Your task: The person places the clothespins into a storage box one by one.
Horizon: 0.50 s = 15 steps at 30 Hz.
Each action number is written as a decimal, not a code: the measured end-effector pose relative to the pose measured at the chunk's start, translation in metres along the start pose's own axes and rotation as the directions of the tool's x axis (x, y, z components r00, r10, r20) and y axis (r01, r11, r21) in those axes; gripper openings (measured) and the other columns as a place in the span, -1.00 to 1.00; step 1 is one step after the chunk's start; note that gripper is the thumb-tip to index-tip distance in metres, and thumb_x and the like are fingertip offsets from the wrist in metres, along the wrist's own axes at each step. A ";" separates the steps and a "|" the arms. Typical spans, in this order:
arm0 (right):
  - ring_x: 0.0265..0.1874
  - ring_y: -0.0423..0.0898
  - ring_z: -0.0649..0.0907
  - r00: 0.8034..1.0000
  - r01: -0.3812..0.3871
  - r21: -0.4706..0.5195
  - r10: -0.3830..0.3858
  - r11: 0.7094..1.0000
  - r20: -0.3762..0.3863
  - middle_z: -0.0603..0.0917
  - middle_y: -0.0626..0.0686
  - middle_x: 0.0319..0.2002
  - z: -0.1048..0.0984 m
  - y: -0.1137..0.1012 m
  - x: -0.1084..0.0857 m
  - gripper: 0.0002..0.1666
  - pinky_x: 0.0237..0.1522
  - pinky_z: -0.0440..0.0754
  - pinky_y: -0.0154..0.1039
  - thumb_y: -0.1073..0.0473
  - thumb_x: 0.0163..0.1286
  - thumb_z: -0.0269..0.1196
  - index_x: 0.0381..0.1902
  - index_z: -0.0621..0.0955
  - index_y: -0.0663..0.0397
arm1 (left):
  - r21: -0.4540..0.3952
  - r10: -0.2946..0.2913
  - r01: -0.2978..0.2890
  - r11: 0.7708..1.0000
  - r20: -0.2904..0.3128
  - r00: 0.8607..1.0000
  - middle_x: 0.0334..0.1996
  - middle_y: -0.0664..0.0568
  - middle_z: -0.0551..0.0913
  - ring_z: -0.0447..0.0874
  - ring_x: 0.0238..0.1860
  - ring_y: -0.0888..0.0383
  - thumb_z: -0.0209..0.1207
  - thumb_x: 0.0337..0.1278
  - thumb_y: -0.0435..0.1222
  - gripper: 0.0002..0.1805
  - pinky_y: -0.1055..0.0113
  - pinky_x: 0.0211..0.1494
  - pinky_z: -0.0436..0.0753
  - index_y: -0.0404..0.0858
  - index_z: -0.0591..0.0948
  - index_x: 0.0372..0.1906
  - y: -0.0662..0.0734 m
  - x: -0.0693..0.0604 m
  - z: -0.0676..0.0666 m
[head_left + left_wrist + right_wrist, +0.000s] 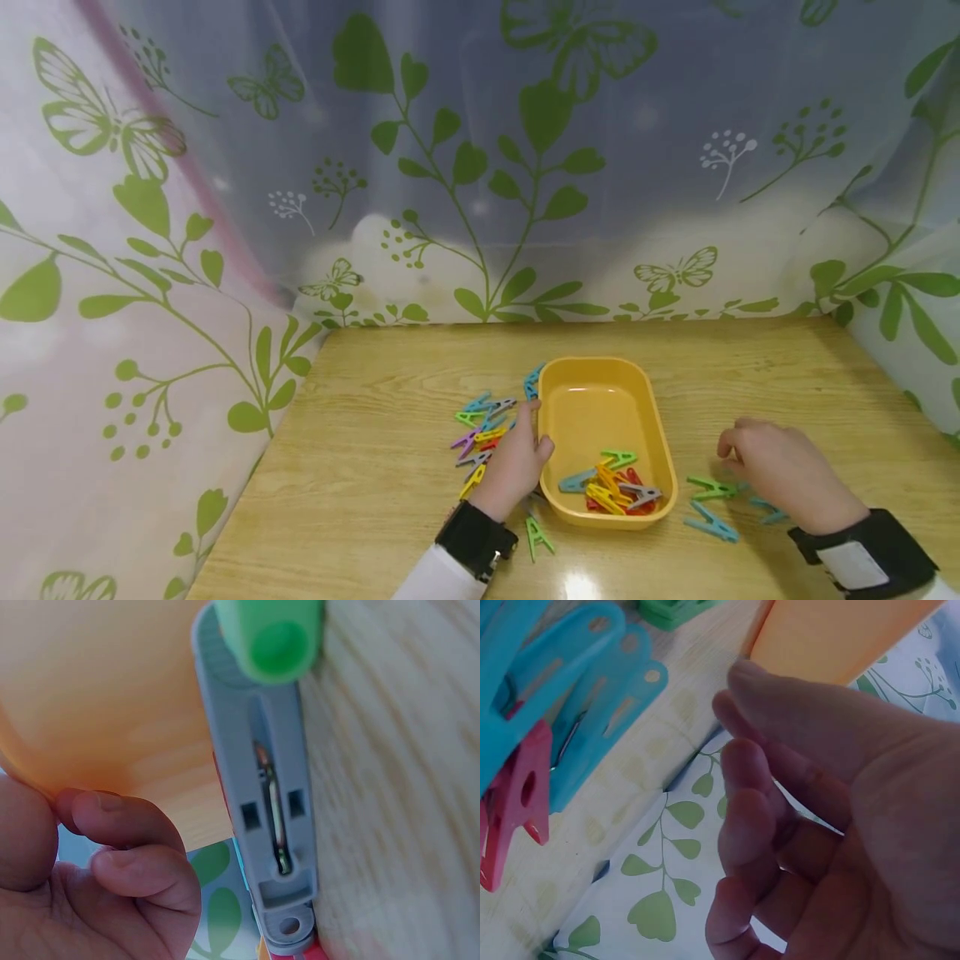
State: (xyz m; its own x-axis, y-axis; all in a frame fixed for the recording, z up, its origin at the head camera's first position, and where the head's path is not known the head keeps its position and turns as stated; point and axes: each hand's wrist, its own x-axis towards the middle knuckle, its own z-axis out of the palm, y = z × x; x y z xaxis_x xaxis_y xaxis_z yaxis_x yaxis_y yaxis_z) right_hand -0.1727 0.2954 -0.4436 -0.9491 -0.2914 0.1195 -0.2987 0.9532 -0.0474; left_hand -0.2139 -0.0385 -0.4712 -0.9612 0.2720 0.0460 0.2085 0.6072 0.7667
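A yellow plastic tray [596,433] holds several clothespins at its near end, among them a yellow one [609,500] and a grey one [641,495]. My left hand [513,462] grips the tray's left wall, thumb at the rim; in the left wrist view fingers [124,821] curl against the tray wall [112,697]. My right hand [787,475] is right of the tray with fingers loosely bent and nothing visible in them. Near it lie a green clothespin [712,488] and blue ones [711,523]; the right wrist view also shows a pink clothespin [516,796].
Left of the tray, several mixed clothespins lie in a loose pile, including a purple one [465,440]. A green clothespin [537,537] lies near the tray's front left corner. The wooden table [375,500] meets a leaf-patterned curtain [480,208] at its back and sides.
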 end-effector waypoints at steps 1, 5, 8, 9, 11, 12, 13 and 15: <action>-0.58 -0.23 0.54 1.000 -0.001 0.001 0.001 1.000 0.008 0.58 -0.10 -0.51 0.001 0.001 0.000 -0.84 -0.54 0.55 -0.19 0.22 0.12 0.56 -0.44 0.72 0.02 | -0.001 -0.004 0.004 1.000 0.001 1.000 -0.66 0.15 0.23 0.19 -0.71 0.23 0.06 0.47 -0.35 -0.38 0.40 -0.62 0.22 -0.26 0.19 0.53 0.000 0.000 0.000; -0.56 -0.19 0.57 0.998 -0.019 -0.003 0.019 1.000 0.052 0.61 -0.07 -0.49 0.003 0.002 0.002 -0.85 -0.52 0.59 -0.15 0.23 0.16 0.53 -0.45 0.71 0.04 | -0.007 -0.008 0.008 1.000 -0.001 1.000 -0.67 0.15 0.23 0.19 -0.72 0.23 0.06 0.47 -0.35 -0.38 0.40 -0.62 0.21 -0.25 0.19 0.53 0.000 0.000 0.001; -0.54 -0.16 0.60 0.995 -0.042 -0.014 0.043 0.999 0.089 0.63 -0.05 -0.47 0.004 0.003 0.004 -0.86 -0.50 0.61 -0.12 0.22 0.18 0.52 -0.43 0.72 0.05 | -0.004 -0.004 0.004 1.000 -0.004 1.000 -0.67 0.16 0.23 0.18 -0.72 0.23 0.06 0.47 -0.35 -0.38 0.40 -0.63 0.21 -0.25 0.20 0.53 0.000 0.000 0.001; -0.54 -0.15 0.60 0.994 -0.048 -0.016 0.049 0.999 0.097 0.63 -0.04 -0.47 0.005 0.004 0.004 -0.86 -0.49 0.61 -0.11 0.22 0.18 0.52 -0.43 0.72 0.06 | -0.003 -0.004 0.004 1.000 -0.004 1.000 -0.68 0.16 0.23 0.17 -0.72 0.24 0.06 0.47 -0.35 -0.38 0.40 -0.63 0.20 -0.25 0.20 0.53 0.000 -0.001 0.001; -0.53 -0.14 0.61 0.993 -0.056 -0.020 0.058 0.998 0.105 0.63 -0.03 -0.46 0.005 0.004 0.005 -0.87 -0.48 0.62 -0.09 0.23 0.18 0.52 -0.42 0.72 0.07 | 0.000 -0.003 0.003 1.000 -0.004 1.000 -0.68 0.16 0.23 0.17 -0.72 0.24 0.05 0.47 -0.35 -0.38 0.40 -0.63 0.20 -0.25 0.20 0.53 0.000 -0.001 0.001; -0.53 -0.14 0.61 0.993 -0.056 -0.019 0.058 0.998 0.105 0.63 -0.03 -0.46 0.006 0.005 0.004 -0.87 -0.48 0.62 -0.10 0.23 0.18 0.52 -0.42 0.72 0.07 | 0.001 -0.004 0.004 1.000 -0.003 1.000 -0.68 0.16 0.23 0.17 -0.72 0.24 0.05 0.47 -0.35 -0.38 0.40 -0.63 0.20 -0.24 0.20 0.53 0.000 -0.001 0.001; -0.52 -0.14 0.61 0.993 -0.056 -0.018 0.058 0.998 0.104 0.62 -0.03 -0.46 0.007 0.005 0.004 -0.87 -0.48 0.62 -0.10 0.24 0.18 0.52 -0.42 0.72 0.07 | 0.000 -0.004 0.004 1.000 -0.003 1.000 -0.68 0.16 0.23 0.17 -0.73 0.24 0.05 0.47 -0.35 -0.38 0.41 -0.63 0.20 -0.24 0.19 0.53 0.000 -0.001 0.000; -0.52 -0.14 0.61 0.993 -0.055 -0.014 0.056 0.998 0.102 0.62 -0.04 -0.47 0.008 0.006 0.004 -0.86 -0.48 0.62 -0.10 0.24 0.18 0.52 -0.43 0.71 0.06 | 0.001 -0.003 0.003 1.000 -0.001 1.000 -0.69 0.16 0.23 0.16 -0.73 0.24 0.05 0.48 -0.35 -0.38 0.41 -0.63 0.20 -0.24 0.19 0.53 0.001 -0.001 0.000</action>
State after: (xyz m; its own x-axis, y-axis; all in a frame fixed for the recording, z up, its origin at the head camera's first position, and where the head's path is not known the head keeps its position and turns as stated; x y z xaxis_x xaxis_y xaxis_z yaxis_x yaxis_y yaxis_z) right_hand -0.1790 0.2989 -0.4509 -0.9696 -0.2440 0.0154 -0.2445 0.9688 -0.0398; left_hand -0.2129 -0.0383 -0.4709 -0.9621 0.2689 0.0444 0.2055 0.6084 0.7666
